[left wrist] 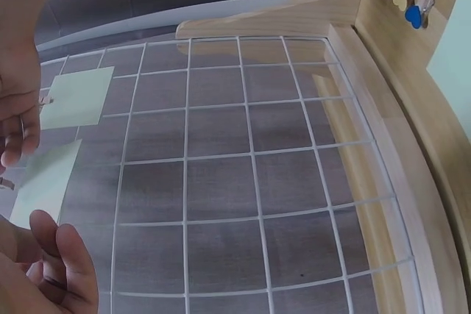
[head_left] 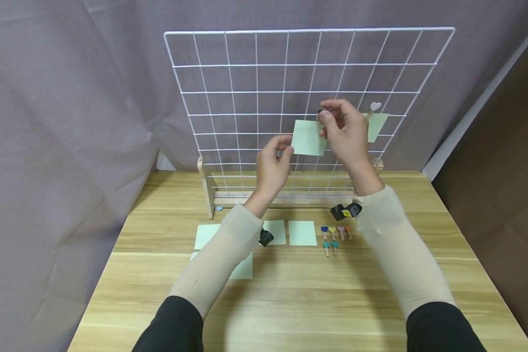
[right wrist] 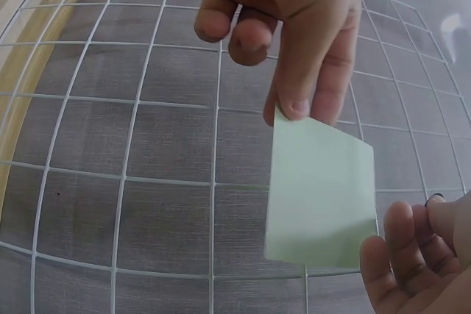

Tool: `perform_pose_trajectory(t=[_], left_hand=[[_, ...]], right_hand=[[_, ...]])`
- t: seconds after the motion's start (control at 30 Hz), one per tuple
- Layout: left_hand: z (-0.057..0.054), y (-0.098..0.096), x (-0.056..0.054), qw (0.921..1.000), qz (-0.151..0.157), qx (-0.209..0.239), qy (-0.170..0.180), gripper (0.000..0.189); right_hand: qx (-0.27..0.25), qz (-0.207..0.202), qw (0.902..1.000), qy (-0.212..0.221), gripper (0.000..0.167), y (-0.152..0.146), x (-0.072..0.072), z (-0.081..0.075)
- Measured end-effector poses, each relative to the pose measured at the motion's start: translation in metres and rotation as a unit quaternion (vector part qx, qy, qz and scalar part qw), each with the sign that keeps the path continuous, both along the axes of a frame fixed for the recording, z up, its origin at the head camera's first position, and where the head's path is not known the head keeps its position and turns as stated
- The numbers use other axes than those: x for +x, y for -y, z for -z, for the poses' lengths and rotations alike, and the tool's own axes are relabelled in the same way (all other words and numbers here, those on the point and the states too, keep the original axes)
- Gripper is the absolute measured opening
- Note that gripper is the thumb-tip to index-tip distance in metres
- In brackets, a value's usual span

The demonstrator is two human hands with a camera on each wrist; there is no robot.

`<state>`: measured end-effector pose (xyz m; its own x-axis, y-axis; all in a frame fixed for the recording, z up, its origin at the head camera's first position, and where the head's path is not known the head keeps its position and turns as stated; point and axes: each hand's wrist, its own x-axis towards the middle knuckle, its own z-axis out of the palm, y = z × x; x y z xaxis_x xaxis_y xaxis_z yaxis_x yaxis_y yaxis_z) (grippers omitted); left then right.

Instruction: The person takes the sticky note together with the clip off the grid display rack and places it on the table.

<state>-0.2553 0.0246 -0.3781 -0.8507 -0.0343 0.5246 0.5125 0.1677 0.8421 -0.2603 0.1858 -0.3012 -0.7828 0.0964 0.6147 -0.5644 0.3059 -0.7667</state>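
My left hand pinches the lower left edge of a pale green paper square between thumb and finger, in front of the white wire grid. At the square's upper right, my right hand pinches a small clothespin with a dark top, mostly hidden by the fingers. The right wrist view shows the left thumb flat on the paper's corner. To the right, a second green square hangs on the grid under a clothespin with a white heart.
Several green paper squares lie on the wooden table, partly behind the left forearm. Beside them are small heart clothespins in blue, yellow, pink, orange and teal. Wooden feet hold the grid upright before a grey cloth.
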Motion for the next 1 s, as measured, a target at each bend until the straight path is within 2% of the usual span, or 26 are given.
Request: perform_pose_trajectory(t=[0.13, 0.37, 0.67, 1.0], left_hand=[[0.005, 0.006, 0.005, 1.0, 0.0, 0.005, 0.002, 0.023], [0.011, 0.019, 0.013, 0.9992, 0.011, 0.036, 0.015, 0.023], [0.017, 0.024, 0.025, 0.9979, 0.025, 0.048, 0.035, 0.024], [0.025, 0.026, 0.037, 0.9973, 0.022, 0.053, 0.045, 0.023]], right_hand=[[-0.008, 0.003, 1.0, 0.002, 0.02, 0.0, 0.005, 0.002], [0.014, 0.001, 0.9999, -0.006, 0.02, -0.005, 0.013, 0.01], [-0.02, 0.007, 0.9996, 0.02, 0.022, -0.022, 0.021, 0.016], [0.008, 0.022, 0.9986, 0.048, 0.021, -0.041, 0.035, 0.021]])
